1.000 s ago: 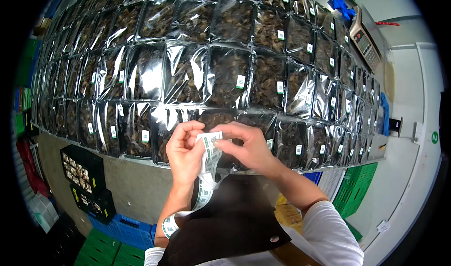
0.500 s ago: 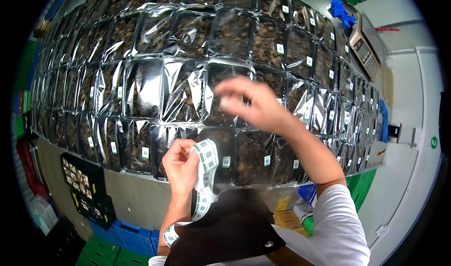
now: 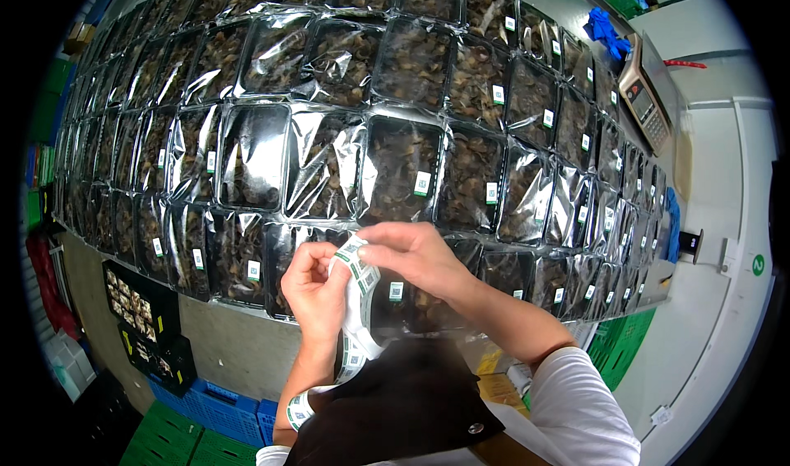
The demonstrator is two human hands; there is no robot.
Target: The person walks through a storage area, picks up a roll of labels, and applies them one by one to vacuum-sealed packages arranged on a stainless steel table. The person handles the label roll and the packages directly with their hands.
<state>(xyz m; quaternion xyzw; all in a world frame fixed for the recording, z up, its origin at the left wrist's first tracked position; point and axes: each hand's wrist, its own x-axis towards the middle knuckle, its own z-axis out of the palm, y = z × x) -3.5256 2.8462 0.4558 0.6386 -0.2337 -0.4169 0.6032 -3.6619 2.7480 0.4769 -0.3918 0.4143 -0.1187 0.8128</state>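
A strip of white-and-green labels (image 3: 359, 297) is pinched in my left hand (image 3: 317, 293), its fingers curled. The strip hangs down past my wrist and wraps along the forearm. My right hand (image 3: 420, 258) has come to the strip's upper end, thumb and forefinger closed on a label there. Just beyond my hands lies a film-wrapped black tray (image 3: 395, 157) of dark brown, mushroom-like pieces, with a label (image 3: 422, 184) at its lower right. The tray to its right (image 3: 471, 165) carries a label too. Under my hands, nearer trays are partly hidden.
Rows of similar wrapped trays cover the table; many on the right have labels, many on the left show none. A scale (image 3: 643, 95) and a blue glove (image 3: 605, 34) are at the far right. Black crates (image 3: 148, 309) and a blue crate (image 3: 210, 412) stand lower left.
My right hand has drawn back from over the middle tray to the strip in my left hand. A label now shows on that tray where the hand was. The view has shifted slightly.
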